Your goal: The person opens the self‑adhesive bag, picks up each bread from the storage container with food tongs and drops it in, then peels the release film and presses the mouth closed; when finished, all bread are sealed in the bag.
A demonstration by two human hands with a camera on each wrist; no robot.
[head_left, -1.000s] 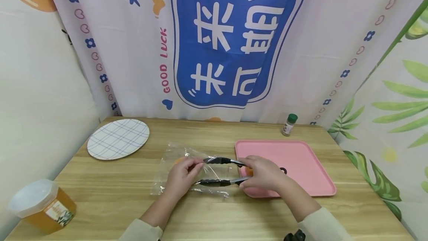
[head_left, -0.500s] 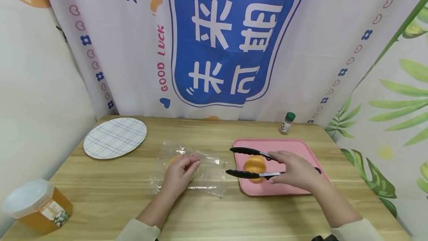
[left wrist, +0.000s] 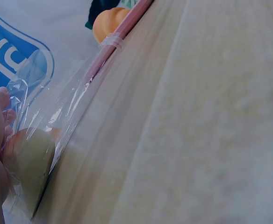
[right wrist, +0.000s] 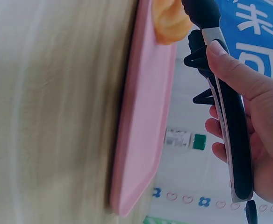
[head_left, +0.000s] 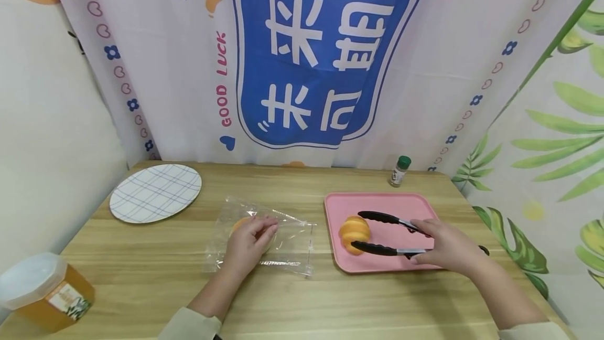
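Our right hand [head_left: 450,248] has drawn back from the plastic bag [head_left: 294,245], gripping tongs [head_left: 377,248], tips apart, over the pink tray [head_left: 391,205], where an orange roll [head_left: 354,229] lies by the left edge. Our left hand [head_left: 247,245] pinches the bag, lying on the counter [head_left: 292,303] with something orange [head_left: 239,223] inside.

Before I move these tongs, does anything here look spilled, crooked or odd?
Nothing looks spilled or damaged: the bread roll sits on the pink tray, and the right hand holds the tongs. Behind, the wall cloth looks odd: its GOOD LUCK lettering runs sideways, bottom to top.
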